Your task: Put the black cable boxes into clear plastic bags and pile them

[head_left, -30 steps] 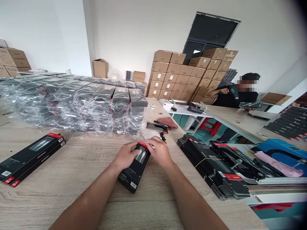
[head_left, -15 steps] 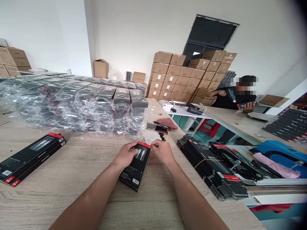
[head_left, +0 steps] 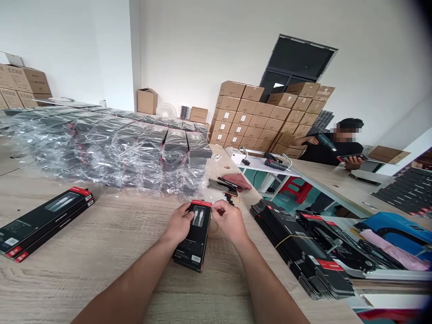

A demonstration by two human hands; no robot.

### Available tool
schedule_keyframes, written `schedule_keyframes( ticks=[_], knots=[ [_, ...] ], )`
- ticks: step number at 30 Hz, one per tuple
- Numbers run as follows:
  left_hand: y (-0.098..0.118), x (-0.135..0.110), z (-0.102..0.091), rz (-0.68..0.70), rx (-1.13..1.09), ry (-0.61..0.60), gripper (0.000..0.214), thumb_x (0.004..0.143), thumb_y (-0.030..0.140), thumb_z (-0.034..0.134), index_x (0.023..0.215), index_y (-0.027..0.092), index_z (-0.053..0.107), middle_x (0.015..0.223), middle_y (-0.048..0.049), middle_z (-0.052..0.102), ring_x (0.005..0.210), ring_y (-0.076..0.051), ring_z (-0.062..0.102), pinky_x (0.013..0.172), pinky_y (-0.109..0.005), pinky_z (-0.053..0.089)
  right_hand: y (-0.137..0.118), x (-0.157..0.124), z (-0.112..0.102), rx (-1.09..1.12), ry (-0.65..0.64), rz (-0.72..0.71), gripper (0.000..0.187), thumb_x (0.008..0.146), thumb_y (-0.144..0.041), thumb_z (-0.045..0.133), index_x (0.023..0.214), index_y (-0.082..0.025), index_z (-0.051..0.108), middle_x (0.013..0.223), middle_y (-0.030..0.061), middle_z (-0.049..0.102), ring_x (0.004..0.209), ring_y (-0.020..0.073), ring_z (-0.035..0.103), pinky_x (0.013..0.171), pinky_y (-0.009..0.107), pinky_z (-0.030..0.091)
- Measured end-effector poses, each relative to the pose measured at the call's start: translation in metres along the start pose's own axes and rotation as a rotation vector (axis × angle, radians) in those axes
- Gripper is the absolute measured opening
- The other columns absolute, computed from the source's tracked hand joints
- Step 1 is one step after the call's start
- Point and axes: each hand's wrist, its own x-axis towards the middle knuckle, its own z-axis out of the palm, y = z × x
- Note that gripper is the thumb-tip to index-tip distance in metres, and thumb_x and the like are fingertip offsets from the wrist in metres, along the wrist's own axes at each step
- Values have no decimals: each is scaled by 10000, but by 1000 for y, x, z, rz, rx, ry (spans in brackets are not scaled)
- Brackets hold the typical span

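Observation:
A black and red cable box, with a window showing two white plugs, stands tilted over the table in front of me. My left hand is closed around its left edge, thumb on the front near the window. At the box's upper right corner, my right hand has its fingers pinched together. Whatever lies between those fingertips is hidden. More black and red boxes lie side by side to the left. Right of my hands is a stack of flat black cartons held by a yellow band.
Boxes wrapped in clear plastic form a long row behind my hands. A dark cloth and small items lie at the table's right edge. Across the gap, a person holds a heat gun and a box. Brown cartons are stacked behind.
The cable box has turned slightly more upright in my left hand, its lower end shifting right. My right hand remains pinched at its corner. The camera view has tilted a little.

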Motion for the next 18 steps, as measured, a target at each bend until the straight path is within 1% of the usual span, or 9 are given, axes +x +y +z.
schedule_keyframes(
  ticks=[3, 5, 6, 8, 10, 12, 13, 15, 18],
  knots=[
    [0, -4, 3, 68, -54, 107, 340, 840, 234, 503, 1170, 170, 556, 1004, -74, 696, 906, -193, 646, 830, -322, 496, -8, 2, -2, 236, -28, 120, 152, 775, -317, 581, 690, -191, 586, 619, -8, 564, 551, 128, 503, 541, 247, 419],
    [3, -8, 5, 159, -118, 137, 340, 856, 303, 513, 1173, 178, 512, 937, -62, 691, 843, -181, 648, 786, -314, 508, -14, 4, -5, 438, -56, 203, 225, 787, -395, 596, 699, -190, 569, 664, 1, 571, 577, 130, 517, 550, 252, 439],
    [7, -11, 5, 220, -155, 134, 331, 854, 324, 527, 1151, 181, 506, 953, -63, 685, 849, -177, 647, 791, -311, 509, -16, 4, -7, 529, -65, 225, 248, 790, -421, 601, 705, -192, 554, 685, 4, 574, 587, 130, 524, 554, 253, 447],
    [16, -15, 4, 350, -208, 112, 286, 827, 327, 577, 1066, 180, 525, 1054, -79, 660, 933, -177, 637, 857, -314, 497, -20, 4, -10, 651, -52, 219, 267, 785, -437, 621, 721, -202, 512, 718, 5, 579, 610, 132, 539, 570, 256, 459],
    [28, -19, 0, 422, -203, 97, 262, 781, 310, 640, 986, 176, 547, 1096, -81, 640, 1001, -184, 618, 922, -319, 473, -24, 3, -13, 684, -12, 162, 272, 767, -428, 651, 759, -216, 481, 741, 2, 584, 650, 141, 562, 614, 267, 475],
    [39, -20, -7, 427, -160, 93, 294, 737, 295, 687, 978, 178, 567, 1046, -64, 649, 995, -183, 613, 937, -317, 462, -26, 2, -16, 674, -2, 100, 286, 749, -423, 674, 854, -232, 489, 789, 6, 605, 722, 160, 592, 681, 290, 491],
    [43, -20, -11, 412, -131, 86, 299, 724, 291, 698, 975, 179, 581, 1009, -53, 656, 968, -178, 617, 922, -309, 466, -26, 2, -18, 667, -25, 79, 315, 743, -419, 683, 927, -241, 499, 833, 13, 623, 772, 171, 606, 718, 305, 496],
    [46, -18, -21, 354, -60, 38, 279, 716, 293, 700, 955, 180, 614, 946, -37, 668, 869, -163, 624, 844, -287, 482, -26, 1, -20, 629, -130, 57, 374, 744, -397, 690, 1041, -244, 521, 933, 30, 649, 862, 187, 616, 783, 328, 494],
    [40, -15, -36, 235, 117, -94, 219, 691, 299, 705, 864, 173, 655, 880, -30, 679, 767, -160, 614, 732, -271, 474, -22, -1, -24, 492, -350, 53, 303, 752, -339, 693, 1009, -203, 608, 993, 41, 666, 890, 189, 613, 819, 334, 483]
  ],
)
